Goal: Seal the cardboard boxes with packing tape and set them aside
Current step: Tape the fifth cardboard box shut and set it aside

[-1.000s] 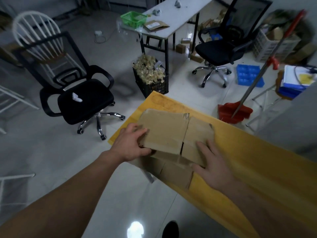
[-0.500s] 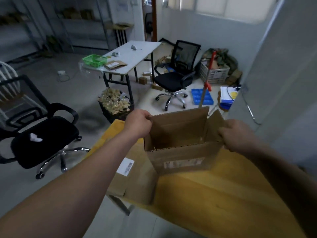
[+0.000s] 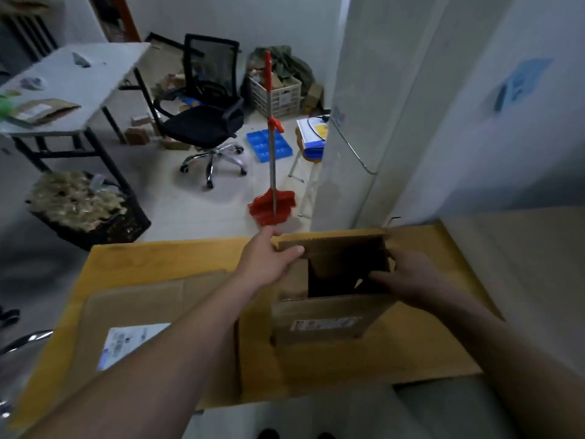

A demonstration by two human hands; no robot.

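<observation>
The left hand (image 3: pixel 267 259) pinches the far-left top flap of the open cardboard box (image 3: pixel 329 312), thumb lying on the flap's upper face and fingers curled behind it. The right hand (image 3: pixel 408 278) grips the box's right rim, fingertips reaching into the dark opening and thumb on the outside wall. The box is plain brown corrugated board, rectangular, standing upright with its top unsealed; a pale printed label (image 3: pixel 326 324) is stuck on the near wall. The box rests on the yellow wooden table (image 3: pixel 164 264), toward its right half. Just left of the box, partly under the left forearm, a flattened cardboard box (image 3: pixel 142 299) lies on the same surface, carrying a white shipping label (image 3: pixel 126 343). Beyond the table's far edge stands a red long-handled dustpan (image 3: pixel 271 201) on the pale tiled floor. Farther back are a black mesh office chair (image 3: pixel 205 118), a blue moulded tray (image 3: pixel 269 145) and a white folding table (image 3: pixel 79 87).
</observation>
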